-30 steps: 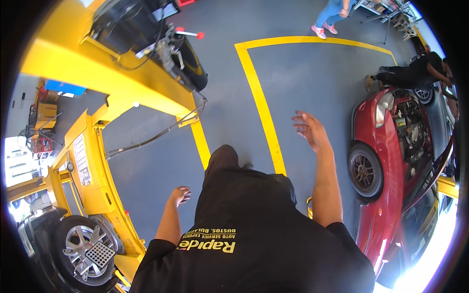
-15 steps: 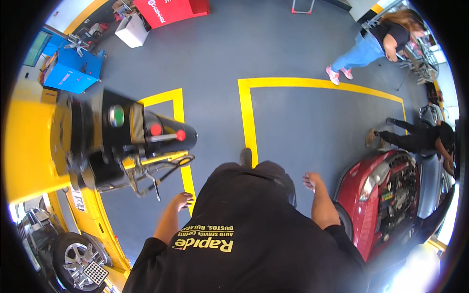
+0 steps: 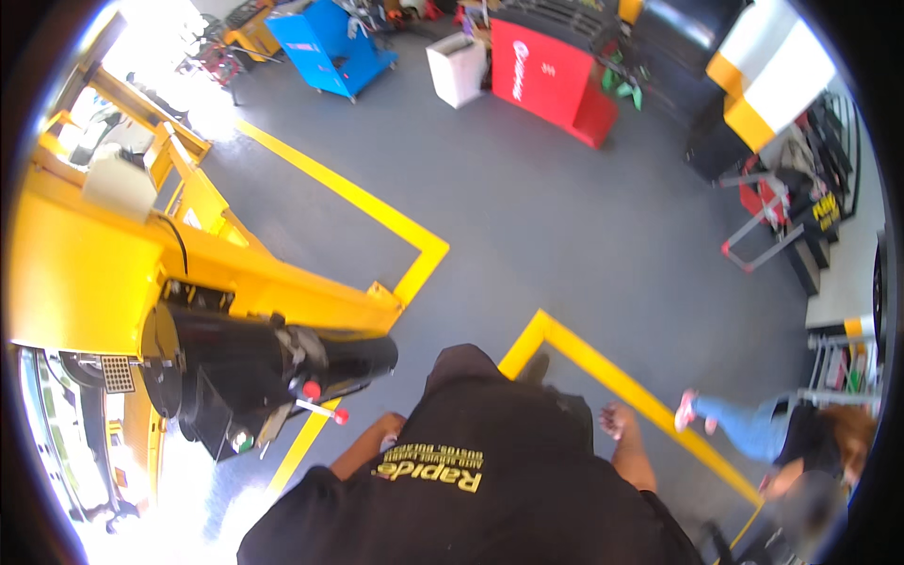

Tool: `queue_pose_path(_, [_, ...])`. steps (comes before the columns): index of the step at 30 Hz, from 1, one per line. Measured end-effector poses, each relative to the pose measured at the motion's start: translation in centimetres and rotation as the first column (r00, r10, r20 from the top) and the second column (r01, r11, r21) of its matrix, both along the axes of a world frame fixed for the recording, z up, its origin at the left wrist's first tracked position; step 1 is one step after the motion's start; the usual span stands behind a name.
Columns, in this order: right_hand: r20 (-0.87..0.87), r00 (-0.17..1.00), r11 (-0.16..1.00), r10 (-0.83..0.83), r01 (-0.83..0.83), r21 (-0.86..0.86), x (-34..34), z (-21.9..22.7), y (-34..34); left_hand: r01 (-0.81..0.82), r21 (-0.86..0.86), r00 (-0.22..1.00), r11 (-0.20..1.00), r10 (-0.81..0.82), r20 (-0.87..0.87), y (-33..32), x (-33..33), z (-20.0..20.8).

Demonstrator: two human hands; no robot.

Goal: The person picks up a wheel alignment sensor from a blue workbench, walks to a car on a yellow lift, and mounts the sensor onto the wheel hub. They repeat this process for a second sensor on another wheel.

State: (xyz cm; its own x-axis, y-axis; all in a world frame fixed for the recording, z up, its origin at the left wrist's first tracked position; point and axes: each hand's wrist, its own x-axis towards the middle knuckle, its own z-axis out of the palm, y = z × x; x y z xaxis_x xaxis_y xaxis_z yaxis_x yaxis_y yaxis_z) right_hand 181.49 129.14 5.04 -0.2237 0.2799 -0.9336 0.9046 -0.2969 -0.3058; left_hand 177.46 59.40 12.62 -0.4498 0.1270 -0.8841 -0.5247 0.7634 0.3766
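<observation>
L hand [image 3: 384,433] low at side, fingers: can't tell | R hand [image 3: 617,422] low, fingers part-open, nothing visible held | black motor unit [image 3: 231,353] near left; person [image 3: 744,428] right

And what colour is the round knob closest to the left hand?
Red; the knob shows in the head view, the only one here.

Auto workshop, yellow lift [image 3: 282,297], blue cart [image 3: 315,45]
</observation>
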Motion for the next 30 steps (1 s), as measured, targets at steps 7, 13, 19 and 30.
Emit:
queue_pose_path(7, [-0.549,0.767,0.939,0.333,-0.217,0.267,-50.4,16.9,6.6,-0.724,0.085,0.688,0.685,0.725,0.017,11.7,-11.5,-2.1])
queue_pose_path(13, [-0.532,0.647,0.831,0.546,-0.501,0.244,-72.5,16.6,-5.7,-0.697,-0.014,0.709,0.717,0.692,0.138,10.8,-24.9,-5.0])
queue_pose_path(19, [-0.074,0.768,0.765,0.636,-0.64,-0.068,-75.2,7.2,-6.3,-0.904,0.083,0.425,0.419,0.902,0.075,2.2,-44.0,-3.6])
queue_pose_path(30, [0.048,0.889,0.891,0.454,-0.454,-0.025,-98.4,4.0,-5.2,-0.958,0.077,0.28,0.277,0.959,0.037,-5.4,-71.0,-0.8])
